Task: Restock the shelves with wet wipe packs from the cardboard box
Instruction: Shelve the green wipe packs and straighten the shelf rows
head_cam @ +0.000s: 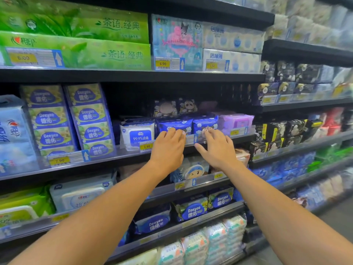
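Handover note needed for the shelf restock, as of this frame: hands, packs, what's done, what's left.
Left hand: open, fingertips on the left blue wipe pack on the middle shelf.
Right hand: open, fingertips on the right blue wipe pack beside it.
Done: both packs sit at the shelf front, between a white pack and a purple pack.
Left: probably square them up, then fetch more. The cardboard box is out of view.

The left forearm (107, 203) and right forearm (267, 203) are bare, as are the left hand (168, 150) and right hand (217, 150).
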Demonstrator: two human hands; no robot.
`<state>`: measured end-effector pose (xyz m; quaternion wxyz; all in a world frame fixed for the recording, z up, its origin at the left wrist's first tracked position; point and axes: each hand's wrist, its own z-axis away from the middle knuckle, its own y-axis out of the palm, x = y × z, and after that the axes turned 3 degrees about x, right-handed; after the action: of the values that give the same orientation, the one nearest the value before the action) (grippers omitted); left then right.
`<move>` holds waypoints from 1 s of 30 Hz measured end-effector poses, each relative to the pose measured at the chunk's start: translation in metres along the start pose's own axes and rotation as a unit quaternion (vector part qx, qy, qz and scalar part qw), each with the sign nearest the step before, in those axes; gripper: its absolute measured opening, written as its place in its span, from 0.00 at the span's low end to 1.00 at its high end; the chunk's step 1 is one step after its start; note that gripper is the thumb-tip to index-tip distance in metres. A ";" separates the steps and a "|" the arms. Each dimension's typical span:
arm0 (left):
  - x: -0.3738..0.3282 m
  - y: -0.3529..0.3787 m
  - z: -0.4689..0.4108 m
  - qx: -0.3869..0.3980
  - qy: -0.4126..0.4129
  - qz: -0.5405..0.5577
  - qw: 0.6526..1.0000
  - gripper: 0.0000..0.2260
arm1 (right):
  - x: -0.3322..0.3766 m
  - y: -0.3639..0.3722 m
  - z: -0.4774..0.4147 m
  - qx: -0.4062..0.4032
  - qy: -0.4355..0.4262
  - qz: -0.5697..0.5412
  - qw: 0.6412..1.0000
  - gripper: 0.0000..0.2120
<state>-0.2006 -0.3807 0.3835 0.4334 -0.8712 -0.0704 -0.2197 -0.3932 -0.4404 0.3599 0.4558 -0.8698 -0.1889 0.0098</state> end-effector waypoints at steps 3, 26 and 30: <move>0.002 0.001 -0.002 -0.001 -0.002 -0.007 1.000 0.29 | 0.000 0.003 -0.004 -0.019 -0.002 0.000 1.000 0.32; -0.099 -0.014 -0.071 -0.004 0.077 0.036 0.996 0.31 | -0.121 -0.017 -0.014 0.057 0.122 0.001 0.991 0.41; -0.121 -0.012 -0.096 0.016 0.046 0.029 0.998 0.33 | -0.146 -0.017 -0.026 0.088 0.131 0.006 0.987 0.43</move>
<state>-0.3431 -0.4409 0.3895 0.4563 -0.8547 -0.0281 -0.2459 -0.5293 -0.5010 0.3660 0.5517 -0.8208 -0.1209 -0.0851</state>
